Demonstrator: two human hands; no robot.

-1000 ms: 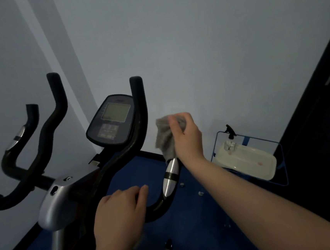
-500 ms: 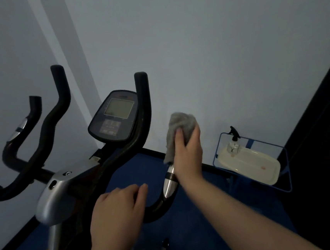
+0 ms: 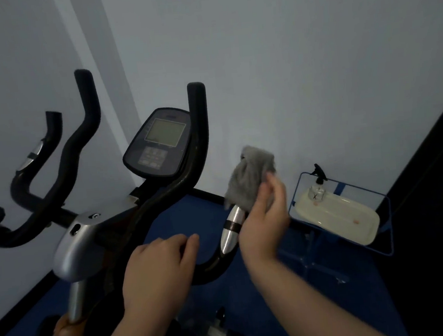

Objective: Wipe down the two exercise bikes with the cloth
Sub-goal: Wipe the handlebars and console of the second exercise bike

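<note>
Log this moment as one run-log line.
right hand: rubbing grey cloth on right handlebar grip | left hand: resting on handlebar | phase: wiping

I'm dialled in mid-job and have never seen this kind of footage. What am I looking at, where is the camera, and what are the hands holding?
There is no robot here: a person wears one wide-angle camera on the head, looking forward and down. In front stands an exercise bike with black handlebars and a console with a blank screen. The right hand holds a grey cloth against the top of the bike's right grip, just above its silver sensor. The left hand rests on the handlebar bend lower down, holding nothing. On the blue floor to the right, a blue wire rack carries a white tray with a spray bottle.
</note>
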